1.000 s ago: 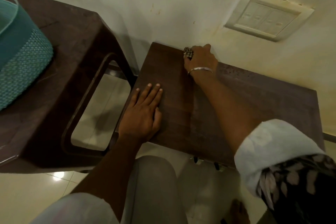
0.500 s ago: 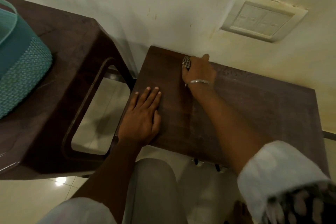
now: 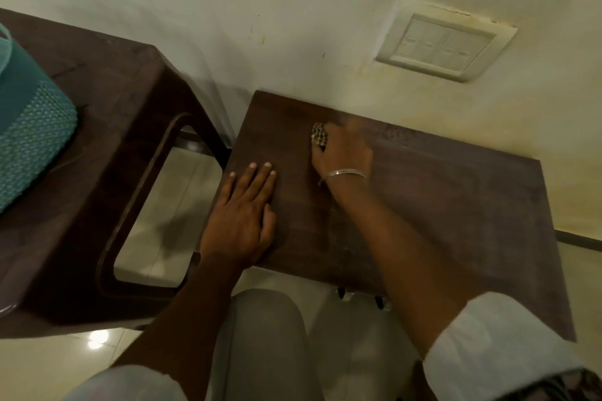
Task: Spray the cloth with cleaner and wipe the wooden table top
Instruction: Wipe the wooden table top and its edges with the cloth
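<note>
A small dark wooden table top (image 3: 439, 205) stands against the wall. My right hand (image 3: 347, 153), a metal bangle on its wrist, presses a checked cloth (image 3: 319, 137) onto the table near its back edge; only a bunched bit of cloth shows beyond the fingers. Whether the fingers curl round the cloth is hidden and blurred. My left hand (image 3: 242, 215) lies flat with straight fingers on the table's front left part. No spray bottle is in view.
A dark brown plastic stool (image 3: 107, 127) stands to the left, with a teal basket (image 3: 29, 137) on it. A switch plate (image 3: 446, 42) sits on the wall above the table. Pale floor tiles and my knee (image 3: 264, 335) lie below.
My right hand has dragged the cloth from the table's back edge toward me and slightly right. My left hand has stayed flat in the same spot.
</note>
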